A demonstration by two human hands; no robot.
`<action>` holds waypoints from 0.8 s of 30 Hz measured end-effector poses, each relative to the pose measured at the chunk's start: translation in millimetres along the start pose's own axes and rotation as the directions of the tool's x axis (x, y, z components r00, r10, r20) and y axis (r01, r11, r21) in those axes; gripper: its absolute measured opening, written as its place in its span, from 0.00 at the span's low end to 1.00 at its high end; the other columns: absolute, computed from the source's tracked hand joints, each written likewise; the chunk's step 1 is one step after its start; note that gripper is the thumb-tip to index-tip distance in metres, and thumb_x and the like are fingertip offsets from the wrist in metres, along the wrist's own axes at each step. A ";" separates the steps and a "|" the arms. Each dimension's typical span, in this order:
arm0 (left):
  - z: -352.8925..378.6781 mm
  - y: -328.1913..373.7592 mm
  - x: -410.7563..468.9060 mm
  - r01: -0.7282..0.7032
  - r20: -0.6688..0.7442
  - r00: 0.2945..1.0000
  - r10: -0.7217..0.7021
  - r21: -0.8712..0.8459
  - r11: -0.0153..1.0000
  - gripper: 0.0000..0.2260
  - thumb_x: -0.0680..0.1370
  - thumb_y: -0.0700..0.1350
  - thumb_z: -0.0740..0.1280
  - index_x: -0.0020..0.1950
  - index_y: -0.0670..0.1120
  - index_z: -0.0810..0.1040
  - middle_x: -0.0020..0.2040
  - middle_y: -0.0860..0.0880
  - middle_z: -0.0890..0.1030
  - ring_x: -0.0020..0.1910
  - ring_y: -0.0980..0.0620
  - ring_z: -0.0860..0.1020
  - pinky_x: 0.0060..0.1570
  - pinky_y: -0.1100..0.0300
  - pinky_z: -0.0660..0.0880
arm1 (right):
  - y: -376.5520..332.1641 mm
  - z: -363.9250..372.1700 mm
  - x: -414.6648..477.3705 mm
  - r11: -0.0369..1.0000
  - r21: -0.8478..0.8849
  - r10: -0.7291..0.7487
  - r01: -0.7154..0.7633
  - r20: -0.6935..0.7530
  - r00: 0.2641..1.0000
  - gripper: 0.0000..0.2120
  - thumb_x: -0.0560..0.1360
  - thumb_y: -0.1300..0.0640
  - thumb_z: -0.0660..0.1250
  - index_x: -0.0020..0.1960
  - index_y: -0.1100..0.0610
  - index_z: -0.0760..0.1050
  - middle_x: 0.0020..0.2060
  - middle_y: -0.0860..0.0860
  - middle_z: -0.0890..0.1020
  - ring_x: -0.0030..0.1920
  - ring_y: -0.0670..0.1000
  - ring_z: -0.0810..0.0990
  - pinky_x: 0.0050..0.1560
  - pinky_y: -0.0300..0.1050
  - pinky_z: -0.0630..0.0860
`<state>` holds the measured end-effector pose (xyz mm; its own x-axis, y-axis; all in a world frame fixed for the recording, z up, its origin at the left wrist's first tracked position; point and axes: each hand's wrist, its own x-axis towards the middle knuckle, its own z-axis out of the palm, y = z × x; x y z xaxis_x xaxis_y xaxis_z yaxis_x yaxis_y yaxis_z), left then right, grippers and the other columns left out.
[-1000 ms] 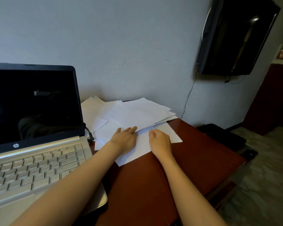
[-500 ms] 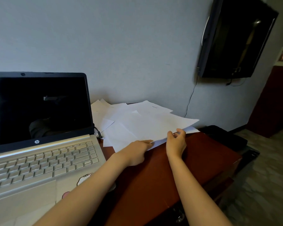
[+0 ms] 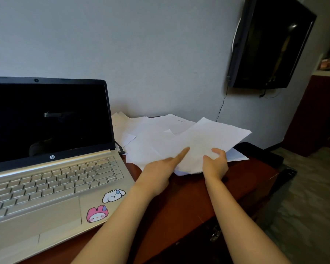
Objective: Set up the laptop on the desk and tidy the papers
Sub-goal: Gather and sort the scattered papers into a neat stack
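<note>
A silver laptop point(image 3: 51, 187) stands open on the left of the red-brown desk point(image 3: 189, 202), its screen dark, two cartoon stickers on the palm rest. White papers point(image 3: 152, 134) lie scattered behind and to the right of it. My right hand point(image 3: 215, 162) pinches the near edge of a lifted bunch of sheets point(image 3: 211, 140), thumb on top. My left hand point(image 3: 160, 166) is at the bunch's left edge with the forefinger stretched out over the paper; its other fingers are hidden under the sheets.
A charger cable point(image 3: 120, 148) plugs into the laptop's right side near the papers. A black television point(image 3: 269, 42) hangs on the wall at the right, a cord dropping below it. A dark object point(image 3: 261, 151) lies past the desk's right end.
Both hands went from pressing flat on the papers to gathering and lifting a bunch of sheets off the desk. The view has shifted down and left, showing more of the laptop.
</note>
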<state>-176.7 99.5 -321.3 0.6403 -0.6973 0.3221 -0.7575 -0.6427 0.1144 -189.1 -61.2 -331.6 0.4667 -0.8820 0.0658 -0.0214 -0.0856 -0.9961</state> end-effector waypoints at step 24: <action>-12.9 -61.9 -6.5 0.229 -0.011 0.944 -0.329 -0.697 0.680 0.23 0.69 0.23 0.55 0.36 0.47 0.81 0.35 0.54 0.78 0.35 0.54 0.73 0.42 0.61 0.71 | -0.3 -34.1 -5.9 0.978 0.171 0.060 -0.116 0.302 0.951 0.45 0.72 0.75 0.64 0.77 0.53 0.42 0.60 0.54 0.70 0.55 0.54 0.73 0.52 0.46 0.72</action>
<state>-135.6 147.9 -318.4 0.8527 -0.4431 0.2768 -0.4569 -0.3755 0.8064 -221.9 -71.8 -329.6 0.7100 -0.7041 -0.0152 0.0763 0.0984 -0.9922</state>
